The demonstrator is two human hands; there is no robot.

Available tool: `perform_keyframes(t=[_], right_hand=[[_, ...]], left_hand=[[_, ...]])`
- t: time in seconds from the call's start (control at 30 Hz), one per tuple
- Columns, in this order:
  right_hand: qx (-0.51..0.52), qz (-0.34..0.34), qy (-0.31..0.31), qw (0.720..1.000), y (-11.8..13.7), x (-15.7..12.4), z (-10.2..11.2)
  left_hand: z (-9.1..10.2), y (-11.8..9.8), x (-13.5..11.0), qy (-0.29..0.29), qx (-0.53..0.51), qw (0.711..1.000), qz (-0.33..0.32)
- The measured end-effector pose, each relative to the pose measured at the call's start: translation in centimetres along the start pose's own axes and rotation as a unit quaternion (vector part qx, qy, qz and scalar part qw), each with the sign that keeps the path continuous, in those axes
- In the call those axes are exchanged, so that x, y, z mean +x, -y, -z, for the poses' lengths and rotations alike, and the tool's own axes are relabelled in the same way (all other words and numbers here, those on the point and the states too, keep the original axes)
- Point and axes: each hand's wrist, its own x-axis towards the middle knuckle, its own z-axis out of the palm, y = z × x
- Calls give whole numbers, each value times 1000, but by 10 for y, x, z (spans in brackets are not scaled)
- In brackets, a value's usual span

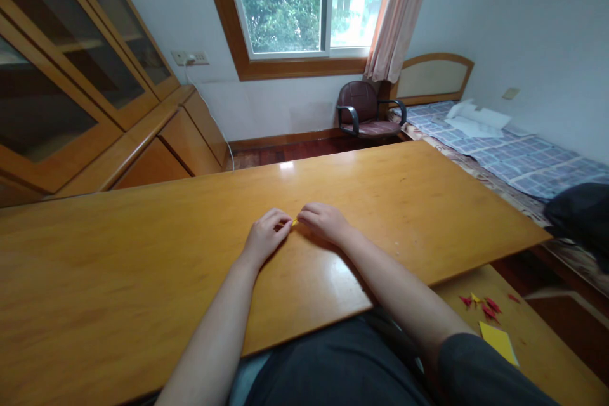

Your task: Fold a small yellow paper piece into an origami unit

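Pinching yellow slip (294, 222) between left hand (269, 236) and right hand (325, 223), fingertips closed on it.
Held over table (143, 266), well in from its edges; off right, on lower table (547, 355), red pieces (490, 312) and yellow sheet (497, 342).

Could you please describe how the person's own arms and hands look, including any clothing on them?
The left hand and right hand are bare, with no gloves, watch or bracelet visible. On the right arm, a plain, dark sleeve ends near the elbow. The left forearm is bare; no sleeve shows on that side.
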Motion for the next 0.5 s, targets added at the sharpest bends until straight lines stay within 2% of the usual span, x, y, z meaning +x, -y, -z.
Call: perform_keyframes(t=[0.2,0.5], right_hand=[[-5,-13,-1,1000,0,0,0],[54,-47,-14,997,3,2,3]], left_hand=[[-1,0,-1,3,18,1000,1],[4,0,0,20,17,1000,16]])
